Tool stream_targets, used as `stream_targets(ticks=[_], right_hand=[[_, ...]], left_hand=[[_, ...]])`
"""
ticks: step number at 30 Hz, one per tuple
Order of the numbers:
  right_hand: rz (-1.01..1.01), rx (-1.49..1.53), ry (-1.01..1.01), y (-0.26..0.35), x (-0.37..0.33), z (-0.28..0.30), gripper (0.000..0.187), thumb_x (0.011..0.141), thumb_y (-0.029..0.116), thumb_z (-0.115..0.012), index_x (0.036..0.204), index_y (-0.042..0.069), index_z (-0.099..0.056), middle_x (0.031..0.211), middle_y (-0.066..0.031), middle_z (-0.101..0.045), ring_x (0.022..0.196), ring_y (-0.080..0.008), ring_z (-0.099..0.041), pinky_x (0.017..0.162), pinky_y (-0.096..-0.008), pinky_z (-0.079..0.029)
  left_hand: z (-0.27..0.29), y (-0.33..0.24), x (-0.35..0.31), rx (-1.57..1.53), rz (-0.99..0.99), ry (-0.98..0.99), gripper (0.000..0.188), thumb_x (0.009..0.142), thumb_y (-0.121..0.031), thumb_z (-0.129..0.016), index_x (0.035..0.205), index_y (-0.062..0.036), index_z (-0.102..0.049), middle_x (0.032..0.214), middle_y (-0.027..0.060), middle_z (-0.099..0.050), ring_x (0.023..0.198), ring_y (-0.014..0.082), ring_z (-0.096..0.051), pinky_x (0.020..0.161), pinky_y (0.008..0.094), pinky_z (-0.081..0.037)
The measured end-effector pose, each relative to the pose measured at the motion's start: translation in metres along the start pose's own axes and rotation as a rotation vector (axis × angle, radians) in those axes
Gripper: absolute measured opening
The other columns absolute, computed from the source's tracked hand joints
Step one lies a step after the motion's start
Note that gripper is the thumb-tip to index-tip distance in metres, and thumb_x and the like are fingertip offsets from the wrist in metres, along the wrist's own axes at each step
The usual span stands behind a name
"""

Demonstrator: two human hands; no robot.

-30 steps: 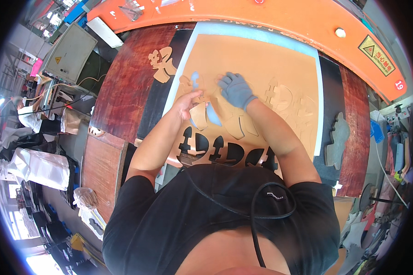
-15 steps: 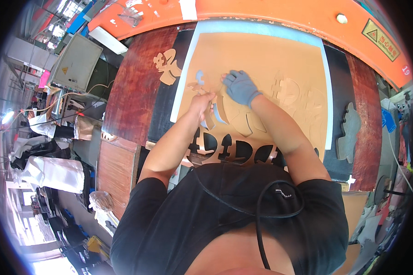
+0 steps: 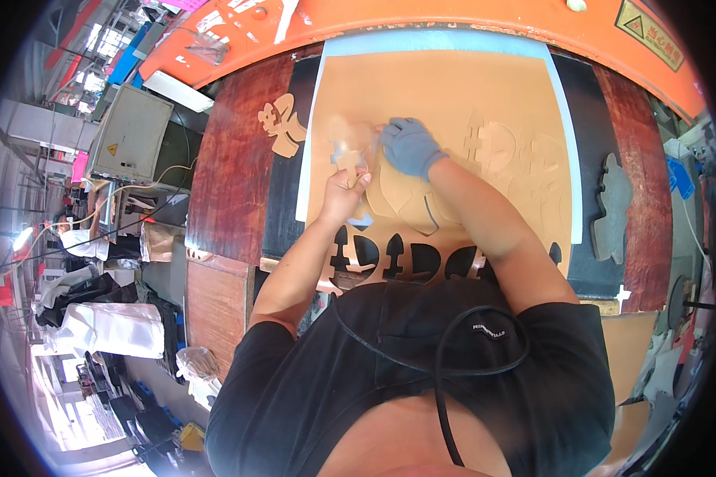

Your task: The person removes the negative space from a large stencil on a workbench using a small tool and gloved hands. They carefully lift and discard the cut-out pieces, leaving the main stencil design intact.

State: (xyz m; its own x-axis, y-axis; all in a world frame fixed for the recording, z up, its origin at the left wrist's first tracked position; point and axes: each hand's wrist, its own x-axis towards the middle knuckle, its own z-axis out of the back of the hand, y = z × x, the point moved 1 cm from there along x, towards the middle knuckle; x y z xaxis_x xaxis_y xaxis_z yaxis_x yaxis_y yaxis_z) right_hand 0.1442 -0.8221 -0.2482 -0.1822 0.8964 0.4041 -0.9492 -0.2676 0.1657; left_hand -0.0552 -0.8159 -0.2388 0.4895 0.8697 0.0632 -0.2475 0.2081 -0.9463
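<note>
A tan sheet lies over a pale blue backing sheet. Between the thumb and fingers of my bare left hand is a cut-out tan piece with a cross-like shape, blurred at its far end. My right hand, in a grey-blue glove, rests just to the right with its fingers bent together over the sheet; whatever they hold is hidden. Cut outlines show in the sheet right of the glove. Dark arrow-shaped and rounded openings run along the sheet's near part.
A small pile of tan cut-outs lies on the dark board to the left. A grey shaped piece sits at the right. An orange machine beam crosses the far side, and a grey metal box stands at the left.
My left hand has lifted the cut-out piece, which now points away from me above the sheet. The right hand has shifted slightly left. The whole view has turned a little.
</note>
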Motion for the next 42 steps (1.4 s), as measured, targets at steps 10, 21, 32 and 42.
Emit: stream_targets(ticks=[10,21,32,42], right_hand=[[-0.582,0.516,0.302,0.003,0.052,0.018,0.04,0.082,0.045,-0.051,0.094,0.01,-0.068,0.096,-0.0112,-0.066,0.09,-0.0287,-0.062,0.081,-0.0381,-0.046],[-0.506,1.13,0.011,0.012,0.013,0.0,0.025,0.08,0.03,-0.062,0.09,0.007,-0.063,0.089,-0.004,-0.061,0.083,-0.0153,-0.056,0.074,-0.0296,-0.043],[-0.537,1.535,-0.061,0.023,-0.021,0.029,0.03,0.083,0.021,-0.06,0.108,0.004,-0.06,0.097,-0.0013,-0.059,0.092,-0.0114,-0.053,0.081,-0.0266,-0.042],[-0.164,0.5,-0.127,0.007,-0.017,0.007,0.034,0.082,0.017,-0.055,0.115,0.008,-0.058,0.113,-0.0171,-0.058,0.103,-0.03,-0.055,0.092,-0.0353,-0.042]], left_hand=[[-0.002,0.001,0.022,0.036,-0.004,0.034,0.009,0.087,-0.01,-0.06,0.093,-0.0043,-0.057,0.094,0.0036,-0.061,0.083,0.01,-0.055,0.074,0.0271,-0.044],[0.016,-0.003,0.029,-0.395,0.288,0.151,0.01,0.086,-0.014,-0.06,0.093,-0.011,-0.055,0.113,0.0028,-0.059,0.1,0.0143,-0.054,0.09,0.0305,-0.041],[0.018,-0.004,0.023,-0.335,0.222,0.138,0.019,0.084,-0.01,-0.063,0.1,-0.0074,-0.054,0.094,0.0044,-0.061,0.085,0.0139,-0.058,0.076,0.0295,-0.048],[0.014,-0.017,-0.008,-0.148,0.055,-0.035,0.008,0.084,-0.007,-0.064,0.089,-0.0022,-0.061,0.077,0.0027,-0.062,0.064,0.0104,-0.058,0.061,0.0249,-0.05]])
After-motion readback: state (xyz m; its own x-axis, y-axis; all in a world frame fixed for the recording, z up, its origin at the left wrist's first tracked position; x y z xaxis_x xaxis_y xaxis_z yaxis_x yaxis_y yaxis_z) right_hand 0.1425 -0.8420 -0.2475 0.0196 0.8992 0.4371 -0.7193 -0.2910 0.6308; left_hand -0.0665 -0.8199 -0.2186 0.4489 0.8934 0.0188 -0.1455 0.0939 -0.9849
